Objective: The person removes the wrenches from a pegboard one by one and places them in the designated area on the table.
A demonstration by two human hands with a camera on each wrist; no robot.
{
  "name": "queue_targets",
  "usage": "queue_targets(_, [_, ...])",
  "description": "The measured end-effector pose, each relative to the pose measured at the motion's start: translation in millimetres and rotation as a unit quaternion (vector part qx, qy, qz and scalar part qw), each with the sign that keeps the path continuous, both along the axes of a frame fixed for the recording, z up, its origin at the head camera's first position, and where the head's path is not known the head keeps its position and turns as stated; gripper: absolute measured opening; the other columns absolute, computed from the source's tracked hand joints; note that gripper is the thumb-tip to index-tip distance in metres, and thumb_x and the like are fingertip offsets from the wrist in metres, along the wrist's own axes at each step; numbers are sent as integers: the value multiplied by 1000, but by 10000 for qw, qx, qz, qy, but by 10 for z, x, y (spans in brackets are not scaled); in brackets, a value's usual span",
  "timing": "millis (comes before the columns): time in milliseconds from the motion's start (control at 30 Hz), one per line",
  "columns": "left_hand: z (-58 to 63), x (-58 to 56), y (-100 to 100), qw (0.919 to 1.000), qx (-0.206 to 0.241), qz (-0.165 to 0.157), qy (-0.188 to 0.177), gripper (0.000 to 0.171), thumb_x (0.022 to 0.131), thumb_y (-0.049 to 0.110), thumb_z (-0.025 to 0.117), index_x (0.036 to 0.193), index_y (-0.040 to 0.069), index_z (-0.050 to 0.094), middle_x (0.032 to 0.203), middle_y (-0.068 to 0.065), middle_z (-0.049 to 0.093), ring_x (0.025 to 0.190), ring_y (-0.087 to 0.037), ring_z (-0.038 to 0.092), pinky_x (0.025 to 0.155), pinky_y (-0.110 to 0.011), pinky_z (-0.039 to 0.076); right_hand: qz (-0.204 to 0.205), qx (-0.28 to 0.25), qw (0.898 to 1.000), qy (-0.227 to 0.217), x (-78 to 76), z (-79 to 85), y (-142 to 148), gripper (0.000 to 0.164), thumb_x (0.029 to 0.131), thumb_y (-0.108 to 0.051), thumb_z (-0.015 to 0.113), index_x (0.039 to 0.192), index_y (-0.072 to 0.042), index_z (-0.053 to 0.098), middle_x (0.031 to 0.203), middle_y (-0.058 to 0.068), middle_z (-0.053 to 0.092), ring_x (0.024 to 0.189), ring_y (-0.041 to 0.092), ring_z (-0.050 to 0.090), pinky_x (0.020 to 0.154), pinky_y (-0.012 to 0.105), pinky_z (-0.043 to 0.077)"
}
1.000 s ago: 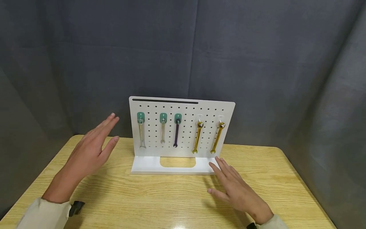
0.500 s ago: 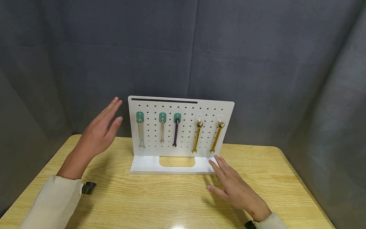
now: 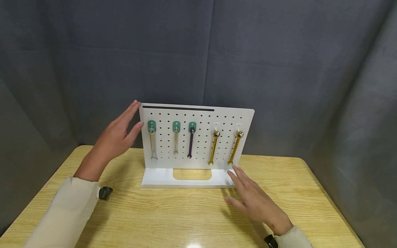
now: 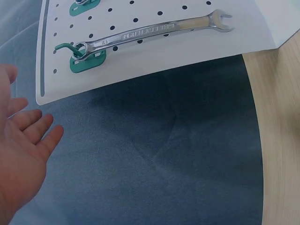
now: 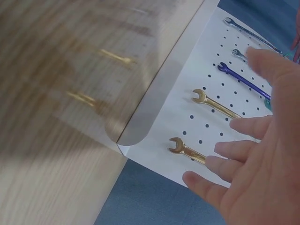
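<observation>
A white pegboard (image 3: 232,112) stands upright with several combination wrenches hanging on it. Green-backed hooks carry a long silver wrench (image 3: 152,144), a shorter silver wrench (image 3: 176,142) and a purple wrench (image 3: 191,143). Further right, two gold wrenches hang from clear hooks, an inner gold wrench (image 3: 213,148) and an outer gold wrench (image 3: 235,148). My left hand (image 3: 114,139) is at the board's upper left corner, fingers extended and holding nothing. Below the outer gold wrench, my right hand (image 3: 255,203) hovers by the base's right end, fingers spread and nothing in them.
The pegboard's white base (image 3: 156,175), which has a cutout, rests on a light wooden table (image 3: 173,213). A dark grey curtain (image 3: 173,51) hangs behind and along both sides. Dark straps circle both wrists.
My left hand has moved up and to the right, from beside the board to its upper left corner. The right hand has barely shifted. All the wrenches hang as before.
</observation>
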State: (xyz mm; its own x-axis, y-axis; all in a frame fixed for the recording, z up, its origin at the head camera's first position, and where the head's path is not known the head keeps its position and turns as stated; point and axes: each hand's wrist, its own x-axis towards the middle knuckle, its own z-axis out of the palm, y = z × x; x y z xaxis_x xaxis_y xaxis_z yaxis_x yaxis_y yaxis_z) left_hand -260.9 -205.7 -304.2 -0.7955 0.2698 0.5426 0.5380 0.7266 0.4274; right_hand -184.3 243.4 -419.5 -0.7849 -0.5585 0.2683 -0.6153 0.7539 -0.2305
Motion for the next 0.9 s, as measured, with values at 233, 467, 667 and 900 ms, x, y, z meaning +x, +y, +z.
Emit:
queue_targets(233, [21, -62, 43, 10000, 53, -17, -18, 65, 110, 29, 54, 164, 8, 24, 169, -8, 19, 152, -32, 25, 118, -57, 26, -90, -795, 9955, -505, -111, 69, -37, 81, 102, -30, 69, 163, -4, 22, 167, 20, 21, 152, 35, 21, 116, 59, 28])
queue_targets(467, [76, -106, 120, 9999, -40, -45, -81, 65, 109, 27, 54, 162, 4, 25, 169, -12, 19, 151, -35, 25, 118, -56, 25, -398, -829, 9945, -491, -176, 112, -59, 81, 102, -31, 68, 163, -5, 21, 167, 19, 22, 151, 33, 24, 117, 56, 28])
queue_targets(667, [133, -154, 146, 10000, -48, -7, -42, 60, 108, 24, 56, 159, 1, 34, 166, -16, 27, 149, -38, 31, 117, -56, 28, -492, -852, 9936, -547, -205, 120, -57, 82, 103, -32, 67, 163, -2, 20, 168, 19, 16, 152, 34, 20, 118, 57, 26])
queue_targets(900, [201, -226, 153, 9998, 82, 160, 18, 50, 106, 18, 60, 151, -1, 47, 155, -21, 45, 123, -40, 58, 110, -56, 40, -636, -971, 9916, -563, -257, 129, -46, 85, 103, -27, 68, 163, 1, 15, 169, 21, 9, 153, 36, 14, 119, 57, 22])
